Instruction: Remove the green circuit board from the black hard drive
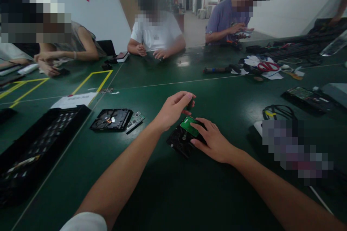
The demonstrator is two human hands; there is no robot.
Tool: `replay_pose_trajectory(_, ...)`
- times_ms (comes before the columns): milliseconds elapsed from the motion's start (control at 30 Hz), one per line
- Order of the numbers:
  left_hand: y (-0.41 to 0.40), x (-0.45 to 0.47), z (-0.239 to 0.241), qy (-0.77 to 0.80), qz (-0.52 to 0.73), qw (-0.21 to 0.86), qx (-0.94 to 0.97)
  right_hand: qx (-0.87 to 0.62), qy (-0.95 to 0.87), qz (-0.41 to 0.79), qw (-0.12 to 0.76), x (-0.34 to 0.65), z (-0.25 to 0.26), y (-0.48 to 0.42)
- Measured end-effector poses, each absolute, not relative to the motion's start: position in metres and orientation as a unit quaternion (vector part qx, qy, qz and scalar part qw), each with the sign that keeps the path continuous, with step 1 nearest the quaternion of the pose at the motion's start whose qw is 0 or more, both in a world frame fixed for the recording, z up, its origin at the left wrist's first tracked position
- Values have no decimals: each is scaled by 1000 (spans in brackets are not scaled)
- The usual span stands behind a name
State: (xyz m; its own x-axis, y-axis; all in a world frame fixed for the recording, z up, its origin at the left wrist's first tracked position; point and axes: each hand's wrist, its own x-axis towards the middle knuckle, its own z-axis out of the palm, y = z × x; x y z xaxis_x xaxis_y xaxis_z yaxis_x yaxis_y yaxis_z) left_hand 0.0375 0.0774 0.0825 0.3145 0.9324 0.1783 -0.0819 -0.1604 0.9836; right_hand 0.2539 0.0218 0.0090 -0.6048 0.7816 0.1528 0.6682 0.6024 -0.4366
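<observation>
Near the middle of the green table lies a black hard drive [176, 140] with a green circuit board [187, 124] on its upper face. My right hand [214, 140] grips the drive from the right, its index finger on the board and its thumb lower down on the casing. Just above the drive's far edge, my left hand [177, 106] is closed, with fingers and thumb around a small dark object [190, 105]. Most of that object is hidden, and I cannot make out its kind.
To the left lie another hard drive [111, 119] and a loose circuit board [136, 121], beside a long black tray [46, 144] of small parts. A third drive [309, 98] and a coiled black cable [280, 110] lie right. Several people sit across the table [151, 187].
</observation>
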Motion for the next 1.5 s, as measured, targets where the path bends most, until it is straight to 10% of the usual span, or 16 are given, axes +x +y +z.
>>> replay_pose_trajectory(1500,84,32,81,390,520,524,551,-429,-827,251,265,257,2,28)
